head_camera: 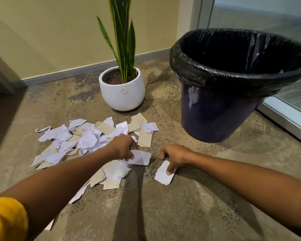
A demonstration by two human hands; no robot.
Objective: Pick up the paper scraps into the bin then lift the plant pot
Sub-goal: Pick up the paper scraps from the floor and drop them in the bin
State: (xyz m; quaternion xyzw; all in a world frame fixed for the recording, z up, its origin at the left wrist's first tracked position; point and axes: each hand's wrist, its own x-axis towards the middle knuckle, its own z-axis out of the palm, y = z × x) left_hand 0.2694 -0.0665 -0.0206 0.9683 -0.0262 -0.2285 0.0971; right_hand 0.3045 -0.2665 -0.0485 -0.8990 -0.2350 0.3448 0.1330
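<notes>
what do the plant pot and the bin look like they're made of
The plant pot looks like matte white ceramic or cast stone: faint dark speckles, a thick rounded wall, no shine. The bin seems to be glossy dark blue plastic, since its smooth side throws soft reflections. Its liner is thin black plastic film, crinkled and shiny, folded over the rim.

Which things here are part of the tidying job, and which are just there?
Part of the job: paper scraps on the carpet, the scrap under the right hand, the one the left hand grips, the bin, the plant pot.

Just there: the wall, the glass door.
</notes>
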